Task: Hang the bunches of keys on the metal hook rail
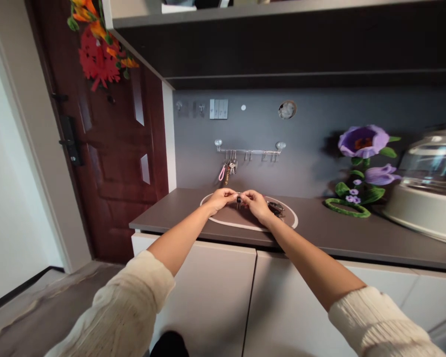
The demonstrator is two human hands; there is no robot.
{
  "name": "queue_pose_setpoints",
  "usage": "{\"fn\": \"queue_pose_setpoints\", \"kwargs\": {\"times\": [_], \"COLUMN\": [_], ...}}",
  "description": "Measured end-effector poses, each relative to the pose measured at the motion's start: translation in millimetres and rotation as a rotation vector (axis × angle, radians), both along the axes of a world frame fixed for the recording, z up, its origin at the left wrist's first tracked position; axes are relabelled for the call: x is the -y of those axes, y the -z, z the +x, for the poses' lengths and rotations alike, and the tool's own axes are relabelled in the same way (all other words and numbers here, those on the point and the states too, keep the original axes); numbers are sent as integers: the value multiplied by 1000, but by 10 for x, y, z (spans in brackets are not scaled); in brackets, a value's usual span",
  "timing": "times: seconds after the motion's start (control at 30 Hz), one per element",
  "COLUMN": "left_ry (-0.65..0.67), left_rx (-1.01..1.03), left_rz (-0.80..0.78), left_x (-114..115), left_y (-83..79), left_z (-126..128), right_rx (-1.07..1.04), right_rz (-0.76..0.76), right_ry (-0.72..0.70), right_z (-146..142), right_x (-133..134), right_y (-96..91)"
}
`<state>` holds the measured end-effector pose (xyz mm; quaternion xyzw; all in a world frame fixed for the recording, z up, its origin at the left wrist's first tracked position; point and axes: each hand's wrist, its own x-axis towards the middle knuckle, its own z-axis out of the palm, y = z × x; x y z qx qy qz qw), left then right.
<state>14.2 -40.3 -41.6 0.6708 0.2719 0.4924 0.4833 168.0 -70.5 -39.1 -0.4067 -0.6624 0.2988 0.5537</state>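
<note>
Both arms reach forward over an oval brown mat (230,220) with a pale rim on the counter. My left hand (223,199) pinches one side of a small set of keys (239,200), which has a dark round piece and thin metal parts hanging down. The other side is gripped by the fingers of my right hand (255,203). Beyond my right wrist, dark shiny items (275,209) lie on the mat, too small to name surely. On the wall above, a clear hook rail (250,151) carries a bunch of keys (232,166) with a pink loop (222,172).
A purple fabric flower (364,141) stands on the counter (319,233) to the right, beside a domed white appliance (427,208). A dark shelf (282,44) overhangs the counter. White cabinet doors (208,292) are below; a red-brown door (122,188) is at left.
</note>
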Motion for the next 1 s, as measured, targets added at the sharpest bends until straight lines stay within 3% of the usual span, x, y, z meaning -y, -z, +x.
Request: {"fn": "queue_pose_setpoints", "kwargs": {"times": [0.1, 0.27, 0.37, 0.57, 0.8, 1.0], "left_ry": [-70, -298, -426, -607, -562, -544], "left_rx": [-3, -13, -48, -308, -516, -514], "left_rz": [39, 41, 63, 357, 499, 486], "left_x": [-70, -243, -364, -467, -417, -383], "left_y": [-85, -187, -161, 7, 96, 88], "left_z": [77, 243, 345, 423, 447, 454], "right_rx": [0, 67, 92, 41, -33, -81], "right_rz": [9, 59, 82, 21, 36, 69], "right_ry": [43, 155, 243, 335, 446, 523], "right_z": [40, 151, 209, 189, 137, 118], "right_x": [-48, -228, -384, -671, -1077, -1366], "right_y": [-105, -376, -535, -766, -929, -994]}}
